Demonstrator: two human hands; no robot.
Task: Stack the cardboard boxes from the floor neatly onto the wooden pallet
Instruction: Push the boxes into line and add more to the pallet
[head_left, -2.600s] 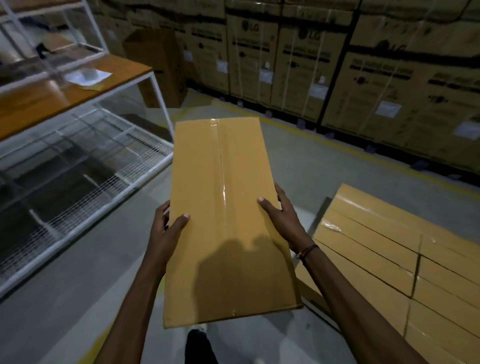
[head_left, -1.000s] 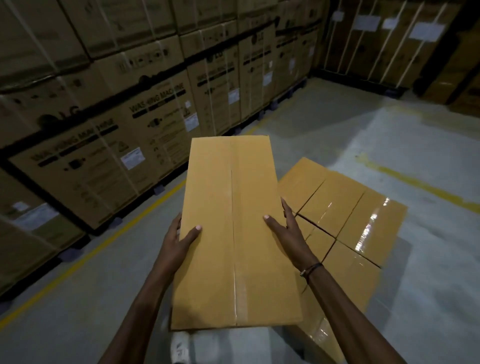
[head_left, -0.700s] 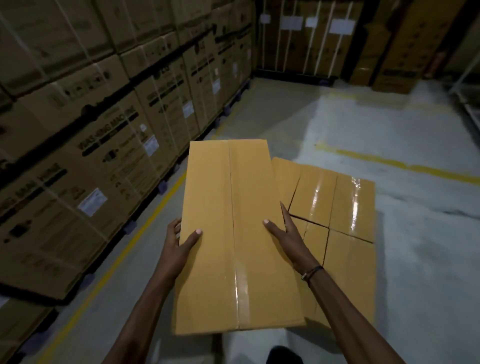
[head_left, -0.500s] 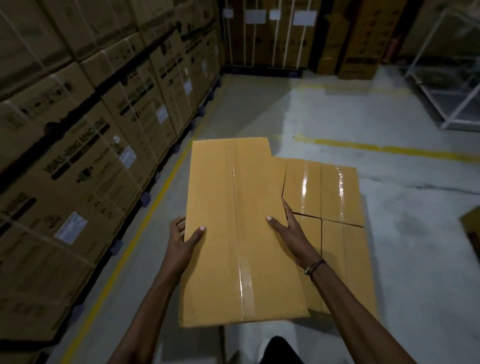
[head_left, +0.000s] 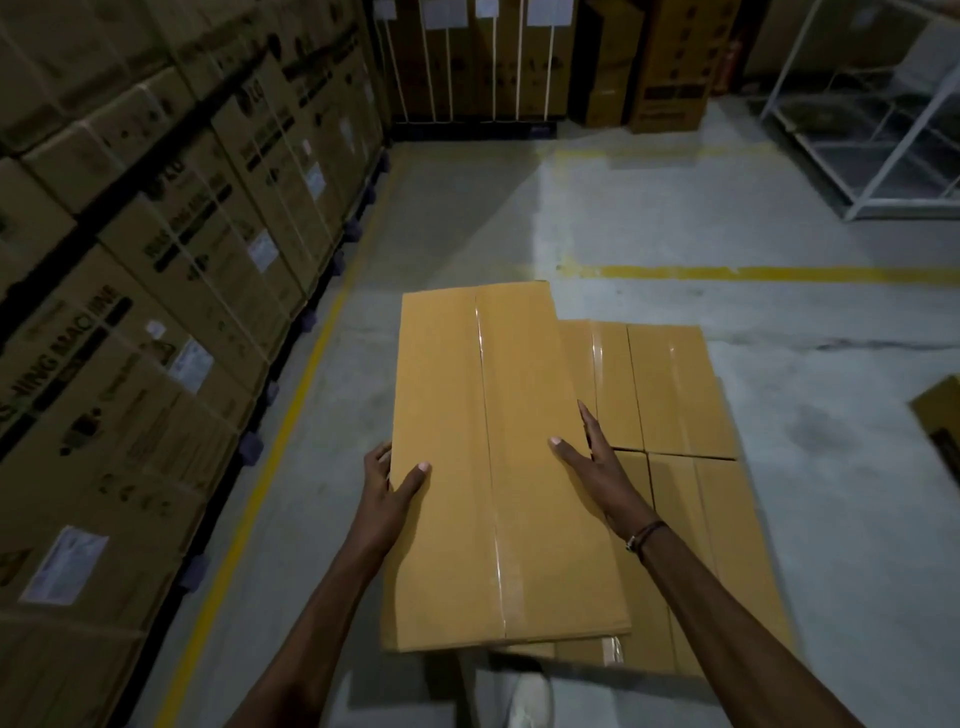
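I hold a long flat cardboard box (head_left: 493, 441), taped down its middle, level in front of me. My left hand (head_left: 389, 499) grips its left edge with the thumb on top. My right hand (head_left: 592, 467) presses its right edge, fingers stretched forward. The box hangs over the left part of a layer of stacked cardboard boxes (head_left: 675, 415) on the floor to the right. The pallet beneath that layer is hidden.
A wall of large strapped washing-machine cartons (head_left: 171, 270) runs along the left behind a yellow floor line (head_left: 270, 467). More cartons (head_left: 519, 62) stand at the back. A white metal rack (head_left: 883, 130) is at far right. Another carton's corner (head_left: 940, 421) shows at the right edge.
I have turned right while carrying the box. The stacked layer has come from the right side to lie under and beside the box, and the box now overlaps its left part.
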